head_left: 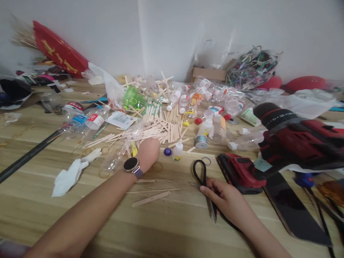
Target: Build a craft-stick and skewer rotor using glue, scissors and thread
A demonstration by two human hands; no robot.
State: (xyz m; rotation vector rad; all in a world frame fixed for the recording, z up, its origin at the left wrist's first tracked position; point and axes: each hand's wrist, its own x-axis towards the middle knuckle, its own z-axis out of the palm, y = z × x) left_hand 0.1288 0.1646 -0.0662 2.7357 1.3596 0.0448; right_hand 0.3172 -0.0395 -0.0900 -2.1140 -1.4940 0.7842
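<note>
My right hand [225, 198] grips a pair of black-handled scissors [201, 172], thumb on top. One handle loop points away from me and a dark blade tip shows below the fingers. My left hand [149, 152], a watch [131, 165] on its wrist, reaches to the near edge of a heap of wooden craft sticks [168, 130]. Its fingers are hidden behind the back of the hand. Beside it lie a yellow piece [134, 149] and a clear plastic bottle [113, 161]. A small glue bottle [177, 151] stands upright between the hands, next to a purple cap [167, 151].
A red cordless drill [302, 139] and a dark phone [297, 211] lie on the right. White tissue [69, 177] and a black rod [26, 158] are on the left. Several plastic bottles [192, 107] crowd the back; loose sticks [151, 199] lie in front.
</note>
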